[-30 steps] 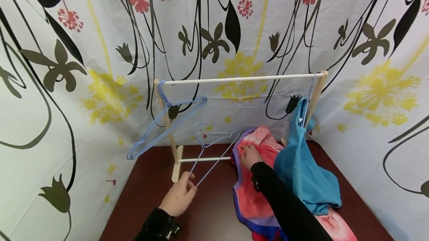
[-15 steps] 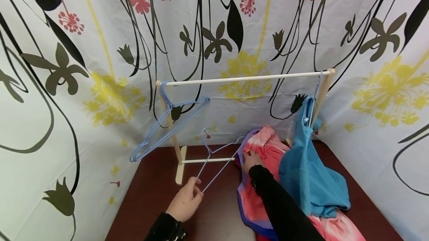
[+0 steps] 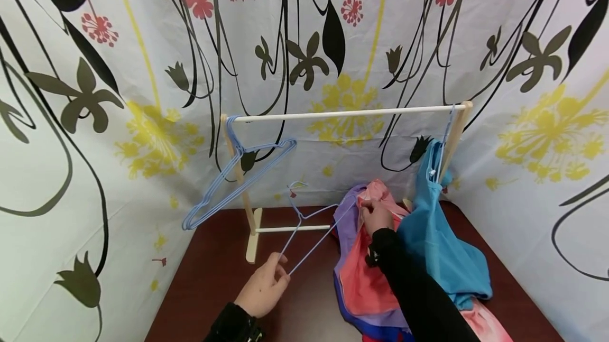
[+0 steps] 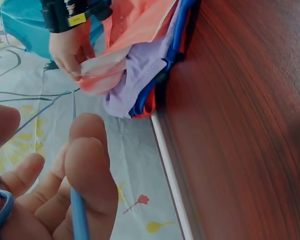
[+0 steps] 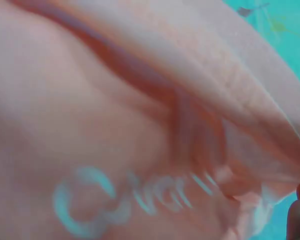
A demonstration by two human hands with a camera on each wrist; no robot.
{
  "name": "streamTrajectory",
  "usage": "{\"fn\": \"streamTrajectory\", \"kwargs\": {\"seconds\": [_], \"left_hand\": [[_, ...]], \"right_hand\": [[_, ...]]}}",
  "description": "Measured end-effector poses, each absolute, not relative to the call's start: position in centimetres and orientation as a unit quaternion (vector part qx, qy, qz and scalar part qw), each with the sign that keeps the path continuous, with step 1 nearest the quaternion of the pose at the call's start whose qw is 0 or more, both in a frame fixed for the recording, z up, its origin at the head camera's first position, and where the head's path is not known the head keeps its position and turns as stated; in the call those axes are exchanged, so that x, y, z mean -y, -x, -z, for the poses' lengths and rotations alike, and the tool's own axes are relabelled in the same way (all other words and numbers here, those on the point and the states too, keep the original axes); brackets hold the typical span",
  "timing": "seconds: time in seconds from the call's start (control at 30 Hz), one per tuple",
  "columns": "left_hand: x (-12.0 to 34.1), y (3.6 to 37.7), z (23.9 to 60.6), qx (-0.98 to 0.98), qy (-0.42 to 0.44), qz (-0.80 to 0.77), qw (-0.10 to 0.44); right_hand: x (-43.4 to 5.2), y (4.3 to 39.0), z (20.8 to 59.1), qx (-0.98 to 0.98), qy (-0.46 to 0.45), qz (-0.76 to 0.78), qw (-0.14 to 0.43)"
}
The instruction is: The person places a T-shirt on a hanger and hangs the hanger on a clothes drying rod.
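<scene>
Fingers: those of the left hand are curled round one lower corner of a light-blue wire hanger, held tilted above the table with its hook uppermost; those of the right hand pinch the top edge of a pink garment and lift it from the pile.

Pink garment: soft, limp, thin cloth with purple and blue layers beneath it; judged light and prone to sag, best taken at the neck or shoulder edge.

Wire hanger: thin, stiff, probably springy and slippery; best held at the corner or below the hook.

Adjacent: a teal garment hanging at the right end of a small wooden clothes rack; spare blue hangers at its left end; brown table; floral curtain behind.
</scene>
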State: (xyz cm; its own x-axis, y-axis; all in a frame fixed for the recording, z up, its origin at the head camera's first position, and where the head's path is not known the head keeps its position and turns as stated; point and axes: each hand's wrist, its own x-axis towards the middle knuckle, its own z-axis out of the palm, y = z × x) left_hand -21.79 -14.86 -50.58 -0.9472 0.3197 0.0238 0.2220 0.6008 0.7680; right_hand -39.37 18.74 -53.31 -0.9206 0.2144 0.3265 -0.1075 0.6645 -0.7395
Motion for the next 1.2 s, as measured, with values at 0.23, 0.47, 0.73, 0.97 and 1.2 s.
{"fn": "streamTrajectory", "kwargs": {"seconds": [0.23,0.47,0.73,0.97,1.2], "left_hand": [[14.4,21.5,50.5,-0.889,-0.177,-0.418,0.06],[14.0,21.3,50.7,-0.884,-0.184,-0.423,0.08],[12.9,21.2,50.8,-0.891,-0.184,-0.408,0.076],[11.6,21.1,51.0,-0.903,-0.182,-0.383,0.066],[10.2,21.0,51.0,-0.911,-0.174,-0.373,0.04]], "right_hand": [[-19.9,39.5,51.4,0.881,-0.005,-0.403,0.247],[-20.6,39.5,50.4,0.888,-0.044,-0.4,0.224],[-20.3,38.6,49.4,0.894,-0.03,-0.394,0.21],[-20.1,38.0,48.2,0.888,-0.005,-0.417,0.194],[-19.8,37.5,48.1,0.898,-0.057,-0.395,0.186]]}}
